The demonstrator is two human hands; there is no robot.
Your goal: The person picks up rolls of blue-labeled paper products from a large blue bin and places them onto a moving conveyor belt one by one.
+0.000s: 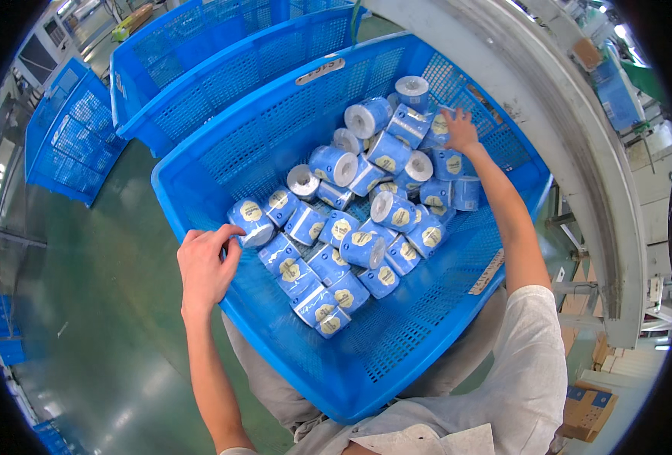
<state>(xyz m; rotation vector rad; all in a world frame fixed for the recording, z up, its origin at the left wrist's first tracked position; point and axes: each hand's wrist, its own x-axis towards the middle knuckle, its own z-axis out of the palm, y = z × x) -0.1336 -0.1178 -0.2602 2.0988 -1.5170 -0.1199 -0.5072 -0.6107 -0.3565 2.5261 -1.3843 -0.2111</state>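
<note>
A big blue plastic basket (427, 353) with perforated walls stands in front of my lap, tilted in view. Many paper rolls in blue-and-white wrapping lie jumbled inside it, heaped toward the far right. My left hand (208, 262) is over the left rim, its fingers bent together beside a wrapped roll (249, 215); whether they grip it is hard to make out. At the far right, my right hand (461, 130) reaches over the heap with fingers spread, close to a roll (440, 126) partly covered by it. Another roll (412, 89) stands behind.
More blue baskets (237, 72) stand close behind this one, with further baskets (78, 136) at the left. A curved pale metal frame (556, 98) runs along the right side. Green floor (116, 303) shows at the left, and a cardboard box (587, 409) at the lower right.
</note>
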